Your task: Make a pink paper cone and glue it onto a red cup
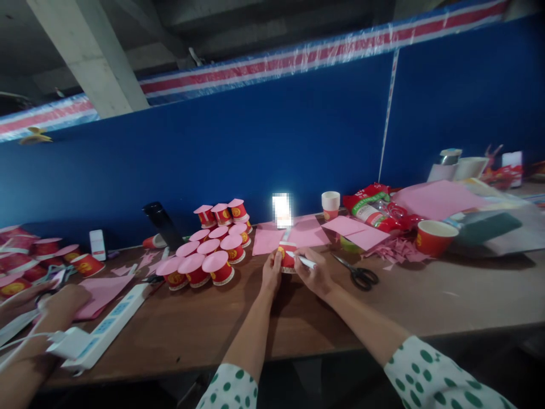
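My left hand point(271, 272) is wrapped round the left side of a red paper cup point(288, 254) with a yellow emblem, near the middle of the table. In my right hand point(315, 271) is a white pen point(307, 262), its tip at the cup's side. Pink paper sheets point(309, 232) lie just behind the cup. To the right rest black-handled scissors point(363, 278). Several red cups topped with pink paper discs point(216, 261) stand in rows to the left.
A white power strip point(113, 326) lies at the left, beside another person's hands point(63, 304). A black bottle point(162, 223) leans behind the cups. On the right are a large red cup point(435, 238), pink scraps point(398, 249) and a red packet point(374, 207). A blue panel point(264, 142) stands behind.
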`<state>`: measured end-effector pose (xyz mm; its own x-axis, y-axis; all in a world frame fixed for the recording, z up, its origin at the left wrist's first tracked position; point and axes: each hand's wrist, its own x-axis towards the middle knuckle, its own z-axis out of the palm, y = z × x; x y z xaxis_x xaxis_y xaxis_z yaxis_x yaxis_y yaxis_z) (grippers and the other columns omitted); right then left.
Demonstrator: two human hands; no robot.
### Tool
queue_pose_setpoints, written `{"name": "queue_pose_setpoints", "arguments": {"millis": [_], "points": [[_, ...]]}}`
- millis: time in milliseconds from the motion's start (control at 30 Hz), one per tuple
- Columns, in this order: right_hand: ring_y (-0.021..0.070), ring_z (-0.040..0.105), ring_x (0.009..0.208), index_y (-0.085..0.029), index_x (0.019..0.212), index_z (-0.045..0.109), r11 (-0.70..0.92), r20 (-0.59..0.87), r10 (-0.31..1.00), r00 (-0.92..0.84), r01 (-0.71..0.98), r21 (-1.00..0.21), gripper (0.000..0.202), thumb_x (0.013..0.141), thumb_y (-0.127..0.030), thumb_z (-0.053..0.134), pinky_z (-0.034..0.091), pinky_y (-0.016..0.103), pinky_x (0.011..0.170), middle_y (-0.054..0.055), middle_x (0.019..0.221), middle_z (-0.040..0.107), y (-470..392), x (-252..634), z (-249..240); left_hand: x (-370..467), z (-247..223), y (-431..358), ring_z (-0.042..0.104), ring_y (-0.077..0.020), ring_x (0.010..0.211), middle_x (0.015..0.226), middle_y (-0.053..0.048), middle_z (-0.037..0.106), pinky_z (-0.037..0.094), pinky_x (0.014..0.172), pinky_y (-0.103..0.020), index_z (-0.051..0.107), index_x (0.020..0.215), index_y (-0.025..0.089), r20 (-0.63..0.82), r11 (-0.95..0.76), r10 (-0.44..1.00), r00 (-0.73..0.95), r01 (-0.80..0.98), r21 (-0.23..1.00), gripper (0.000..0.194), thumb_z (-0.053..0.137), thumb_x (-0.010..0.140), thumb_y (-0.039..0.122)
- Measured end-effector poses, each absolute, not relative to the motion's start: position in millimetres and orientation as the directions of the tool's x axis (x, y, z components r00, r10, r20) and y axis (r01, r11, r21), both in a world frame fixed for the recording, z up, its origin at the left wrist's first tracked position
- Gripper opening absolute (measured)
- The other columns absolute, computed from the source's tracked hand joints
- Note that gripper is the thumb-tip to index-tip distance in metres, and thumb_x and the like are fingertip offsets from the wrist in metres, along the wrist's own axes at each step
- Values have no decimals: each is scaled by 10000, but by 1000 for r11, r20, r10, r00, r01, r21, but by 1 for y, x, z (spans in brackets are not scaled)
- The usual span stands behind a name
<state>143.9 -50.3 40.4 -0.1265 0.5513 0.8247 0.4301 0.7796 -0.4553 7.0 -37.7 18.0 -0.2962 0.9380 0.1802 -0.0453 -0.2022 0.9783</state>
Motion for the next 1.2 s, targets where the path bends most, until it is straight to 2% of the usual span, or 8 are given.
{"name": "queue_pose_setpoints", "arguments": {"millis": [300,900,1200], "points": [[138,542,663,-181,797,523,777,819,559,-131,428,-461,115,849,-230,433,423,246,661,28,724,577,-51,144,41,7,19,-38,603,-212,809,883,-96,666,447,712,-295,636,974,138,162,-175,938,-307,-16,984,492,561,696,537],[131,540,648,-185,787,529,786,825,549,-133,419,-455,123,840,-221,425,416,235,641,16,705,571,-51,145,41,6,17,-35,618,-195,754,866,-92,676,465,668,-279,630,974,130,130,-179,946,-297,-144,973,478,568,699,515],[130,534,639,-183,770,523,774,816,561,-141,439,-456,135,842,-219,415,419,237,631,18,694,570,-52,145,43,2,14,-32,620,-194,720,831,-89,680,474,646,-281,641,938,138,60,-126,947,-317,-193,973,442,592,685,497]]}}
